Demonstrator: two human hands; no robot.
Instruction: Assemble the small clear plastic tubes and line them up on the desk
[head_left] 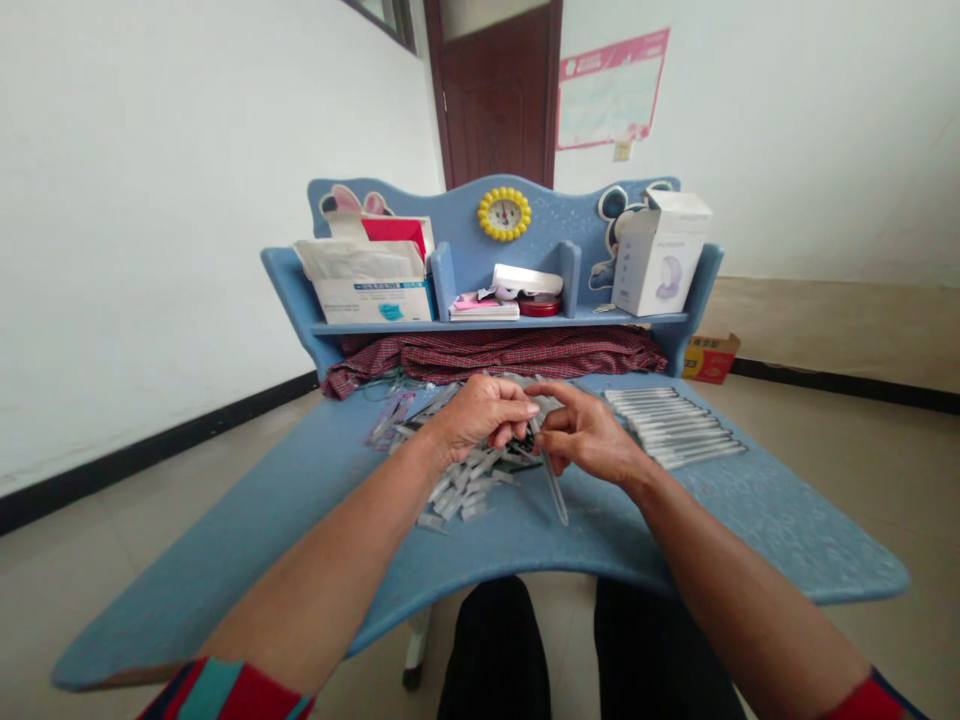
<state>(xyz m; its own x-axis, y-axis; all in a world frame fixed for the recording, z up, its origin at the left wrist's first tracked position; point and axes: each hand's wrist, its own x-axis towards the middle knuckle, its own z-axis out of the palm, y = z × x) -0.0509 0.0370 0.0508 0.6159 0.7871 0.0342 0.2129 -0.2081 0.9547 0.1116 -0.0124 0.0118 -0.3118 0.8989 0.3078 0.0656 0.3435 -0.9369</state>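
Observation:
Above the middle of the blue desk [315, 510], my left hand [484, 412] and my right hand [589, 438] meet at the upper end of a clear pen barrel [556, 497]. It slants down toward me. My left thumb and fingers are closed in a pinch at its top, and my right fingers are closed around it just below. Whether a small part sits between the fingertips is hidden. Under my hands lies a loose pile of small clear plastic pieces, seemingly pen caps [459, 490]. To the right, several pens [679, 428] lie side by side in a row.
Behind my hands runs a bundled red checked cloth [495, 352] under a shelf. On the shelf stand a mask box [375, 302], a red round tin [540, 306] and a white carton [660, 260]. A yellow flower-shaped clock [504, 214] is on the backboard.

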